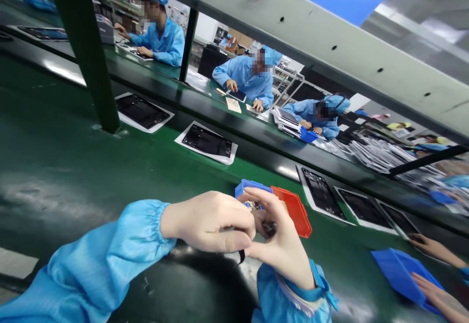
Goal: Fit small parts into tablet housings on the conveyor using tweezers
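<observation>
My left hand (216,220) is closed, its thumb and fingertips pressed together at the fingers of my right hand. A small black strip (242,256) hangs below the pinch, where both hands meet. My right hand (287,237) is curled, and a small dark piece (270,227) shows between its thumb and fingers; its kind is too small to make out. Just beyond the hands stand a blue bin (252,184) with small parts in it and a red bin (298,213), both partly hidden by my right hand.
Black device panels (207,141) on white sheets lie along the belt (271,159) beyond the green bench (176,176). A green post (82,54) rises at left. A co-worker's hands (439,293) are at a blue tray (406,274) on the right. Several co-workers sit opposite.
</observation>
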`<action>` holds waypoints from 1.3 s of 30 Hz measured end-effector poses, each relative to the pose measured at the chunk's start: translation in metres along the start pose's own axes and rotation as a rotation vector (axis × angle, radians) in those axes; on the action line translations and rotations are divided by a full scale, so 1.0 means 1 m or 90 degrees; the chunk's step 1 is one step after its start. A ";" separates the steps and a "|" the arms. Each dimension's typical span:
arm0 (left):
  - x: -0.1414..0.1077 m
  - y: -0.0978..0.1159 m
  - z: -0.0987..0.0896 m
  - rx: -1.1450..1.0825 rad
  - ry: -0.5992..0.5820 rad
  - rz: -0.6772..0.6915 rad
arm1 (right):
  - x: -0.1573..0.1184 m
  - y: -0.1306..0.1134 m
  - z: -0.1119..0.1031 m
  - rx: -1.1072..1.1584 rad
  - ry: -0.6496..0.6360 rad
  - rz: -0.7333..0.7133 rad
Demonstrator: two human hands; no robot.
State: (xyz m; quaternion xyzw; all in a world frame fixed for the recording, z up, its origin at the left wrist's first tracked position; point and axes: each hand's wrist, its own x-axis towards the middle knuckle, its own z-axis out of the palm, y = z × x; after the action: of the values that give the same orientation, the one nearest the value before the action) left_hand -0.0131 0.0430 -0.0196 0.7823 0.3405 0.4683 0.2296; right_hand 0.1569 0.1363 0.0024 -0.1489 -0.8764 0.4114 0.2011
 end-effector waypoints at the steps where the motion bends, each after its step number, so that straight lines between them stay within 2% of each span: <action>1: -0.004 0.003 -0.005 -0.001 0.005 -0.006 | 0.005 -0.002 0.003 0.012 -0.012 -0.005; 5: -0.013 0.009 -0.024 0.036 0.014 -0.039 | 0.019 -0.006 0.013 0.074 -0.036 -0.001; 7: -0.015 0.010 -0.033 0.076 0.025 -0.066 | 0.023 -0.004 0.018 0.103 0.003 0.006; 9: -0.016 0.009 -0.040 0.110 0.079 -0.104 | 0.025 -0.002 0.023 0.160 0.107 -0.018; 13: -0.018 0.004 -0.049 0.168 0.210 -0.170 | 0.027 0.001 0.033 0.212 0.394 -0.088; 16: -0.019 0.000 -0.049 0.188 0.232 -0.188 | 0.025 0.000 0.042 0.160 0.486 -0.076; 25: -0.017 0.000 -0.048 0.186 0.253 -0.193 | 0.010 -0.005 0.060 0.130 0.505 -0.052; 32: -0.017 0.000 -0.047 0.150 0.235 -0.195 | 0.013 0.002 0.058 0.151 0.450 0.017; 39: -0.017 0.004 -0.046 0.078 0.186 -0.216 | 0.018 0.009 0.057 0.247 0.404 -0.095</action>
State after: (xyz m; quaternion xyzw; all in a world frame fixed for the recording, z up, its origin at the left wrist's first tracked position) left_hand -0.0585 0.0297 -0.0059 0.6503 0.5248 0.5094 0.2056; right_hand 0.1146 0.1121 -0.0334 -0.1639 -0.6846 0.4877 0.5163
